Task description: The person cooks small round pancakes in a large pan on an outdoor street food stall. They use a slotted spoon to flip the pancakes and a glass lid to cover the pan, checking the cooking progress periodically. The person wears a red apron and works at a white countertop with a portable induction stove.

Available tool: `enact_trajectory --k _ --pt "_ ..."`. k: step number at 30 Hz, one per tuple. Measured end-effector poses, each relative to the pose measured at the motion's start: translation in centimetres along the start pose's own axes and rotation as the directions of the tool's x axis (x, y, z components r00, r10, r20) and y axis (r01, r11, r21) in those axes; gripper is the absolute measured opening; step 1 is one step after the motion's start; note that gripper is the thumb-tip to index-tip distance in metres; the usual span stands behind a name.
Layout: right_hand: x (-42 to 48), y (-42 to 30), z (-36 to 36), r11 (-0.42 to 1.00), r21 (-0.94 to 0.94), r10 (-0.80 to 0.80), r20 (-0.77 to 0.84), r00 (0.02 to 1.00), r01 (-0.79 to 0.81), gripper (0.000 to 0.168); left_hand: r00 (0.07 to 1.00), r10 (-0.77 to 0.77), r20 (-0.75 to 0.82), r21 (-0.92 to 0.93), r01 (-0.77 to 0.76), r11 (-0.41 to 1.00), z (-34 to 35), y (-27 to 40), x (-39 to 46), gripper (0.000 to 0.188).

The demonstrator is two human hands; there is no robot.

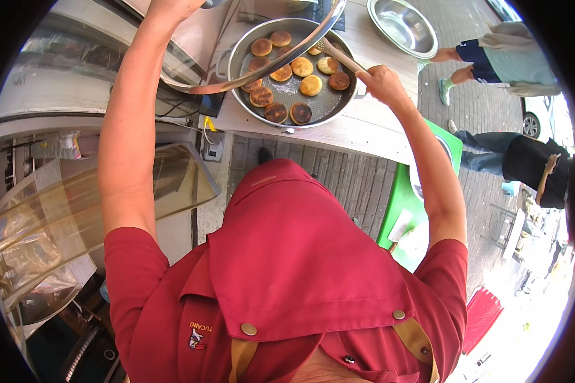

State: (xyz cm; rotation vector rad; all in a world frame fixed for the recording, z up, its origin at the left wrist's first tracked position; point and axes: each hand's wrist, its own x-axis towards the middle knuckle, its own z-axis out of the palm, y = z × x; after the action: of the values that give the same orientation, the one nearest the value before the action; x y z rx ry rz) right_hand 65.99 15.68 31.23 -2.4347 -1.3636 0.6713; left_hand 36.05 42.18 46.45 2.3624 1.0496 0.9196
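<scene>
Partly cut off by the top edge, my left hand [184, 8] grips the dark knob of a glass lid with a metal rim [287, 56]. The lid is tilted over the left and far part of a wide electric pan [333, 107]. My right hand [385, 85] holds the handle of a wooden slotted turner [342, 56], its perforated head low in the pan beside the round flatbreads. Several flatbreads lie flat there. Some, like the near one [300, 113], are dark brown on top; others, like the middle one [311, 85], are pale golden. Part of the pan shows through the lid.
The pan stands on a wood-grain table [378, 129]. A steel bowl [402, 28] sits at its far right corner. To my right is a green table [393, 215] with a cleaver-like blade [400, 225]. Clear plastic sheeting [38, 234] stands left. Two people are on the paving at right.
</scene>
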Motion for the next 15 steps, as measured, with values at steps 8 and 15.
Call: enact_trajectory --k 8,15 --pt "-3.5 -3.5 -1.3 0.883 -0.413 -0.287 -0.095 0.953 0.225 0.038 1.000 -0.026 0.003 -0.042 0.026 0.999 0.2 -0.4 0.1 0.023" --pt "-3.7 -5.5 4.1 0.569 -0.709 -0.584 0.010 0.812 0.417 0.018 0.998 -0.063 0.011 -0.096 0.064 0.993 -0.9 -0.2 -0.4 0.020"
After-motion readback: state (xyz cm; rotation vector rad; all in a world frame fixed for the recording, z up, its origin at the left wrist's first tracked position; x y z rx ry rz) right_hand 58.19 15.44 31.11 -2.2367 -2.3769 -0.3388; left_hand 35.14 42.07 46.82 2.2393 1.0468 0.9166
